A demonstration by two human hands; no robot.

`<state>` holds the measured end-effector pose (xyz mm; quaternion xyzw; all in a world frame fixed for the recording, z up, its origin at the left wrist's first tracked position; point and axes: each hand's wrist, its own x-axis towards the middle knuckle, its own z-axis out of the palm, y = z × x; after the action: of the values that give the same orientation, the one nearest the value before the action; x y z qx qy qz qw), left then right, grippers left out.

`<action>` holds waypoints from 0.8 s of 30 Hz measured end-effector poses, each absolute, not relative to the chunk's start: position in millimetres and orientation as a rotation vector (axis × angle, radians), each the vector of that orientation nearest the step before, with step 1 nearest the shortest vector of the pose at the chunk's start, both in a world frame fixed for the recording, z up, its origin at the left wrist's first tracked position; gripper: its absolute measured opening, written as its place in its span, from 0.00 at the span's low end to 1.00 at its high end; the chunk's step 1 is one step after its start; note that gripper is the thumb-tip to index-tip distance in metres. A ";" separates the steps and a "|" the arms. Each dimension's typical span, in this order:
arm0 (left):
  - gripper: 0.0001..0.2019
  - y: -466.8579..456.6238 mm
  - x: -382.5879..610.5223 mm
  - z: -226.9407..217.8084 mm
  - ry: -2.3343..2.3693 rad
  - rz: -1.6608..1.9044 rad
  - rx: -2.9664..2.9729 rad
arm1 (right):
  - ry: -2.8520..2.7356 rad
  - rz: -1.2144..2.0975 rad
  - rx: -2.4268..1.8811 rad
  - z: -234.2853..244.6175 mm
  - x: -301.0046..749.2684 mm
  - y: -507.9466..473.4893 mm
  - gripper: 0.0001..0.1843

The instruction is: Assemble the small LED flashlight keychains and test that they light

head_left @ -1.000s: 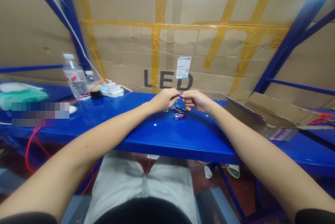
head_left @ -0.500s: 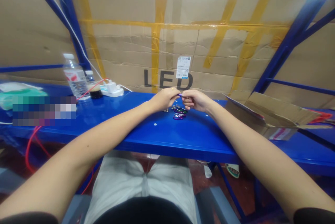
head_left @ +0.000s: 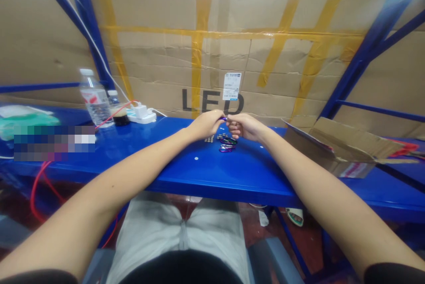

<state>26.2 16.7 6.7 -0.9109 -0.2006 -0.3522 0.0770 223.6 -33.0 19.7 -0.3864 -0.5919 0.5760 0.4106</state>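
Observation:
Above the blue table (head_left: pixel 212 177), my left hand (head_left: pixel 208 125) and my right hand (head_left: pixel 246 126) meet, both closed. Between their fingertips is a small purple carabiner (head_left: pixel 224 118), mostly covered by the fingers. Just below the hands, several carabiners (head_left: pixel 227 147) in purple, silver and green lie together on the tabletop. Beside them are several small metal pieces (head_left: pixel 209 139), too tiny to name; some lie close under my left hand.
An open cardboard box (head_left: pixel 345 142) stands at the right. To the left are a water bottle (head_left: pixel 94 102), a small bottle of dark liquid (head_left: pixel 119 118), a white power strip (head_left: pixel 144 115) and a red cable (head_left: pixel 36 186). A large taped cardboard panel (head_left: pixel 159 67) backs the table.
Both hands stay together on the purple carabiner, with only a slight shift of the fingers. The whole view has moved a little.

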 end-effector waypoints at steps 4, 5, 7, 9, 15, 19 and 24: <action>0.09 26.3 19.6 6.7 -0.765 -1.027 -2.766 | -1.629 1.032 -1.198 14.1 227.9 -23.6 0.18; 0.09 28.7 18.0 6.4 -0.813 -1.032 -2.765 | -1.729 0.832 -1.290 11.9 229.4 -22.1 0.17; 0.09 32.9 15.4 5.4 -0.896 -1.052 -2.757 | -1.962 0.534 -1.422 7.5 231.1 -20.5 0.13; 0.09 35.6 14.3 4.4 -0.941 -1.063 -2.751 | -2.112 0.440 -1.506 3.5 230.1 -20.3 0.08; 0.09 37.9 14.8 3.6 -0.944 -1.051 -2.758 | -2.269 0.427 -1.546 -2.0 220.3 -21.4 0.04; 0.09 37.3 15.1 4.2 -0.935 -1.090 -2.782 | -2.210 0.408 -1.504 2.8 220.3 -24.3 0.06; 0.07 30.4 19.0 6.6 -0.907 -1.177 -2.869 | -2.012 0.522 -1.399 9.7 219.4 -29.4 0.08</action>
<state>19.0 30.4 6.6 -0.8870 -0.2806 -0.3639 -0.0446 219.4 -29.4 9.7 -0.5303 -0.7627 0.1979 0.3129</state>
